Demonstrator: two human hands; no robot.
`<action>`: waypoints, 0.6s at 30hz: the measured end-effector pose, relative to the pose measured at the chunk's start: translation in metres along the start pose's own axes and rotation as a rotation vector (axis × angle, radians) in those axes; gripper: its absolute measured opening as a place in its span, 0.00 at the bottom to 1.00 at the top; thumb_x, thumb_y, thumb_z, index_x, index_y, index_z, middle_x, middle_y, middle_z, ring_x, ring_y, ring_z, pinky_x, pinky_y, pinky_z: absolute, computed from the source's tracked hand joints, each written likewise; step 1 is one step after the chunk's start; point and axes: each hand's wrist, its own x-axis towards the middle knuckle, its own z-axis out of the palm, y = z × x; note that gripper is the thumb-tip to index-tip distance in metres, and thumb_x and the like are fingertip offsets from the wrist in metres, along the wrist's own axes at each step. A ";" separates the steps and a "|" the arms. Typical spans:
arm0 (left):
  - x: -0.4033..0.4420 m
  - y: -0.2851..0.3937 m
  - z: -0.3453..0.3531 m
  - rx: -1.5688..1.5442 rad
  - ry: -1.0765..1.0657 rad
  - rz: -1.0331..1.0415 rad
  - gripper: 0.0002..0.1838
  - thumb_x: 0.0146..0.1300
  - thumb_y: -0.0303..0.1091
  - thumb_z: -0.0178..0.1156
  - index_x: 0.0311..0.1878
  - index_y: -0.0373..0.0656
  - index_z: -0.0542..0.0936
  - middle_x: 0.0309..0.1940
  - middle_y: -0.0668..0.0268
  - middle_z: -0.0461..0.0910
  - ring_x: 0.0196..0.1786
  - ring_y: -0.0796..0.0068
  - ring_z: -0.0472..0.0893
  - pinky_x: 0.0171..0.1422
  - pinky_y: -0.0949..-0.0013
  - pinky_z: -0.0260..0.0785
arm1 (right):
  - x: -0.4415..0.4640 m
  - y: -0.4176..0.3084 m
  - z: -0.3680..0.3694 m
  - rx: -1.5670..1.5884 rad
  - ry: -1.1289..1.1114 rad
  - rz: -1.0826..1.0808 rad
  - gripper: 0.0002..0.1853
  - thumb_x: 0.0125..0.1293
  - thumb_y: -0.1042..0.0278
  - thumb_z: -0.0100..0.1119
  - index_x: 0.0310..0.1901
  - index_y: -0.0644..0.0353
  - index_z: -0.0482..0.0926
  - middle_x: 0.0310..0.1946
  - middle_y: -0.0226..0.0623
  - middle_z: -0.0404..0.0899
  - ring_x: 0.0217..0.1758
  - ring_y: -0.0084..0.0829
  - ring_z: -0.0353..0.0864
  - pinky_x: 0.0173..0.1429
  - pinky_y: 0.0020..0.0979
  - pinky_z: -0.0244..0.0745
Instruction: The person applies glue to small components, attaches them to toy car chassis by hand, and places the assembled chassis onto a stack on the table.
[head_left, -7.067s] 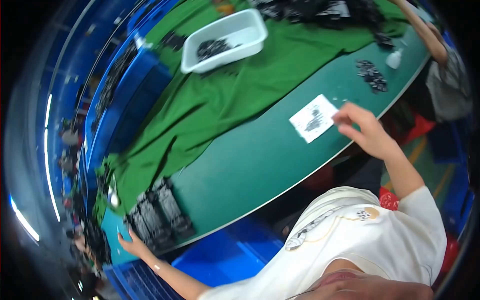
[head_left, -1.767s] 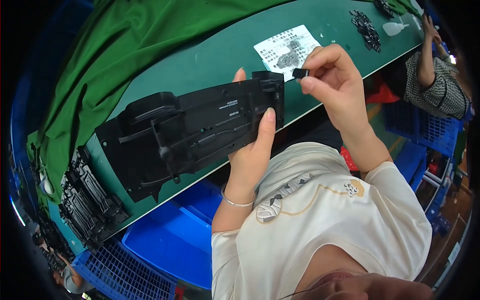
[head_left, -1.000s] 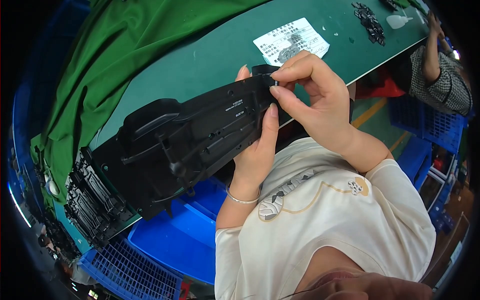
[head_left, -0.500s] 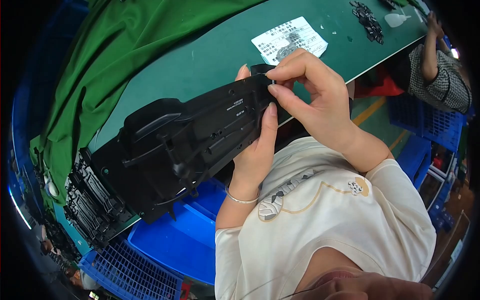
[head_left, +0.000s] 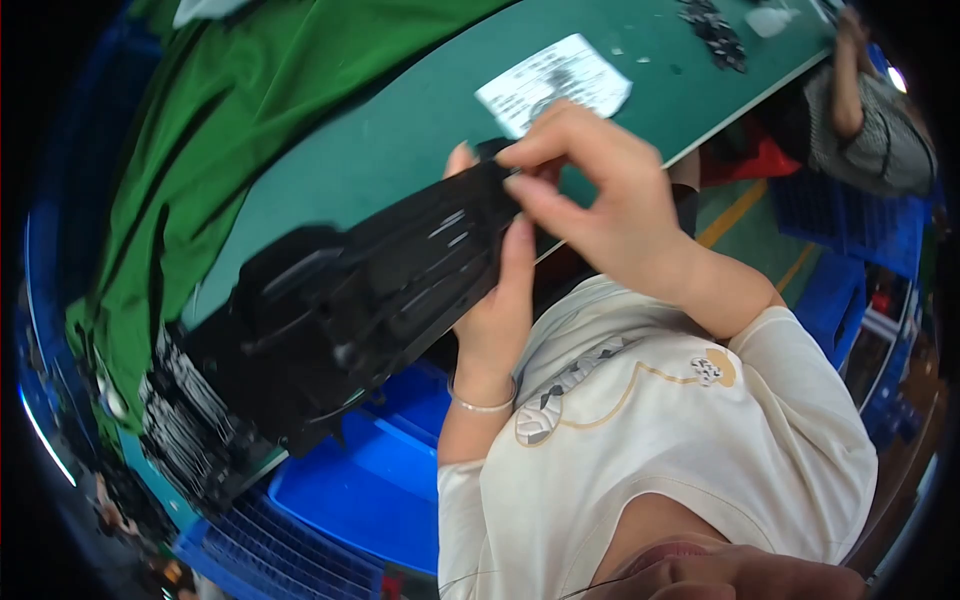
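Observation:
A long black moulded plastic panel (head_left: 400, 265) with ribs and raised parts lies slantwise in front of me, its far left end over the bench. My left hand (head_left: 497, 300) is closed around its near right end, thumb on the upper face and a fingertip showing beyond the far edge. At that same end, my right hand (head_left: 590, 185) pinches with thumb and index finger against the panel's corner. Whatever sits between those fingertips is too small and blurred to make out.
On the green table (head_left: 400, 130) lie a printed paper slip (head_left: 545, 85) and a pile of small black parts (head_left: 715, 35). A green cloth (head_left: 260, 100) covers the far side. Stacked black parts (head_left: 190, 420) stand left, above a blue bin (head_left: 350, 490). Another person (head_left: 870, 130) is at right.
The whole view has shifted slightly and is blurred. Both hands and the panel appear a little further left, while the right-hand pinch stays at the panel's corner.

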 end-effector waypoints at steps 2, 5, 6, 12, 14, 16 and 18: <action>0.001 0.014 0.006 -0.010 -0.012 -0.025 0.31 0.55 0.23 0.54 0.62 0.37 0.56 0.49 0.61 0.69 0.52 0.72 0.70 0.59 0.69 0.58 | 0.002 0.000 0.001 -0.031 0.030 -0.070 0.10 0.46 0.84 0.58 0.33 0.66 0.73 0.26 0.35 0.70 0.25 0.24 0.73 0.31 0.22 0.70; 0.000 0.013 0.012 -0.040 0.018 -0.034 0.29 0.58 0.21 0.49 0.63 0.35 0.53 0.51 0.57 0.67 0.52 0.71 0.70 0.58 0.70 0.60 | 0.000 -0.004 -0.005 0.082 -0.014 0.047 0.16 0.46 0.82 0.59 0.39 0.64 0.71 0.27 0.34 0.70 0.26 0.24 0.73 0.32 0.23 0.71; 0.000 0.013 0.011 -0.073 0.029 -0.057 0.30 0.57 0.21 0.51 0.63 0.36 0.53 0.51 0.58 0.67 0.52 0.70 0.70 0.58 0.69 0.59 | -0.001 -0.007 -0.013 0.140 -0.031 0.086 0.20 0.47 0.81 0.59 0.44 0.62 0.69 0.27 0.32 0.70 0.28 0.23 0.72 0.33 0.22 0.70; 0.001 0.012 0.001 -0.158 0.061 -0.117 0.34 0.53 0.23 0.55 0.64 0.40 0.53 0.49 0.60 0.67 0.52 0.70 0.69 0.59 0.67 0.59 | 0.033 0.068 -0.136 -0.551 0.243 0.021 0.08 0.53 0.75 0.56 0.36 0.62 0.73 0.27 0.29 0.72 0.29 0.19 0.71 0.35 0.22 0.68; 0.002 0.012 0.002 -0.177 0.057 -0.125 0.34 0.53 0.23 0.55 0.64 0.40 0.53 0.49 0.60 0.67 0.51 0.70 0.69 0.59 0.67 0.60 | 0.045 0.102 -0.166 -0.673 0.238 0.048 0.07 0.53 0.74 0.55 0.35 0.62 0.74 0.27 0.30 0.73 0.28 0.21 0.71 0.34 0.22 0.67; 0.002 0.013 0.003 -0.188 0.056 -0.132 0.34 0.53 0.23 0.55 0.64 0.41 0.53 0.48 0.60 0.67 0.51 0.70 0.70 0.59 0.67 0.60 | 0.054 0.115 -0.179 -0.729 0.172 0.086 0.07 0.53 0.74 0.55 0.35 0.61 0.74 0.26 0.30 0.72 0.28 0.23 0.71 0.34 0.24 0.67; 0.002 0.012 0.002 -0.188 0.062 -0.142 0.35 0.53 0.23 0.55 0.64 0.41 0.53 0.48 0.60 0.67 0.51 0.70 0.70 0.58 0.68 0.61 | 0.059 0.121 -0.181 -0.818 0.095 0.179 0.07 0.53 0.70 0.55 0.35 0.59 0.74 0.29 0.33 0.73 0.33 0.30 0.73 0.37 0.29 0.68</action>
